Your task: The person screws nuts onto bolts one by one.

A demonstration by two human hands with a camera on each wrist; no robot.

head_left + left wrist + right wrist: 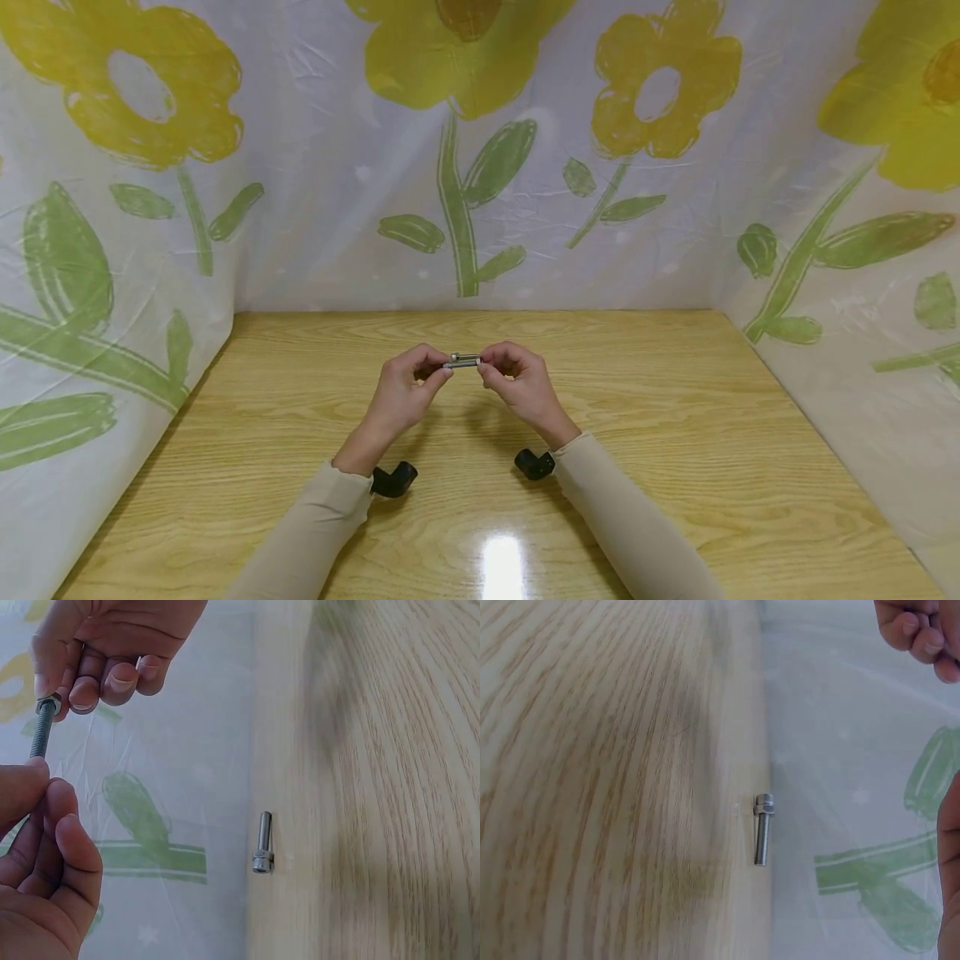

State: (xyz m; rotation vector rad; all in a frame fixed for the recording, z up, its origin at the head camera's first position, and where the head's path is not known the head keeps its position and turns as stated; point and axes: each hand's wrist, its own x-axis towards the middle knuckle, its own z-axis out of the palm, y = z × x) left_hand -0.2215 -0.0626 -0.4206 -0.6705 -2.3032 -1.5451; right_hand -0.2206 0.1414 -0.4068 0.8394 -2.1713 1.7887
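Observation:
My left hand [399, 390] and right hand [519, 383] meet over the far middle of the table, a threaded bolt [42, 736] held between them. The left thumb and fingers pinch its lower end in the left wrist view, hiding that end. At the other end sits a hex nut [49, 703], which the right thumb and forefinger pinch. A second bolt [762, 838] with a round socket head lies on the table behind the hands, a nut [764, 811] right by its head. The right wrist view shows only parts of both hands at its right edge.
The wooden table [660, 492] ends at a hanging cloth [315, 250] with printed flowers, which also lines both sides. Black wrist devices [394, 480] sit at both cuffs. A bright reflection lies on the near part of the table.

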